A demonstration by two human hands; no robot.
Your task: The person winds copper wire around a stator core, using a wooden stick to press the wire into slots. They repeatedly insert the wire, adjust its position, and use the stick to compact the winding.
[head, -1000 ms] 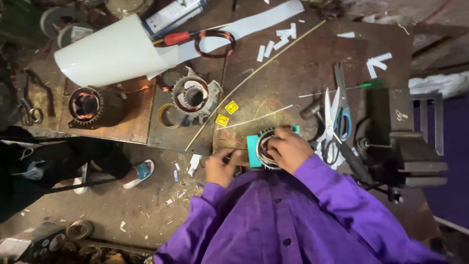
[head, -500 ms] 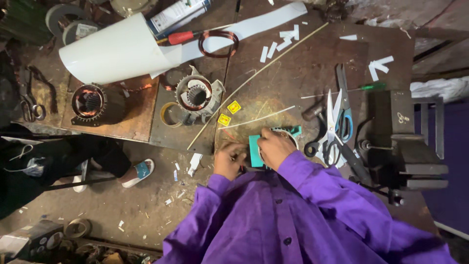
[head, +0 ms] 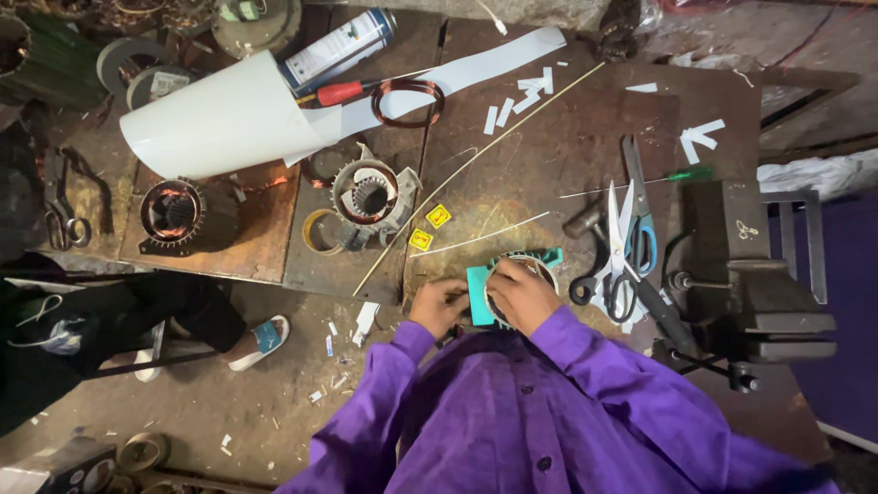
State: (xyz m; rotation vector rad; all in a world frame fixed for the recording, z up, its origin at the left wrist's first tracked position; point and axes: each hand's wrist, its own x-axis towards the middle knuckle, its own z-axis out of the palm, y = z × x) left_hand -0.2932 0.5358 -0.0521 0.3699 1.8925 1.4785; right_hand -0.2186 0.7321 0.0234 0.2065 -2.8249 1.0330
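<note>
A round teal motor stator lies at the near edge of the rusty metal workbench. My right hand rests over its opening, fingers curled into the ring. My left hand grips its left side, beside a teal flat piece. Purple sleeves cover both my arms. What my fingers hold inside the stator is hidden.
Scissors, a hammer and a black vise sit to the right. Two copper-wound stators, a white paper roll, a spray can, a copper coil and thin rods lie behind. Another person's legs are at left.
My hands and the teal stator have stayed at the bench edge; my right hand has shifted slightly over the ring. The view has moved a little.
</note>
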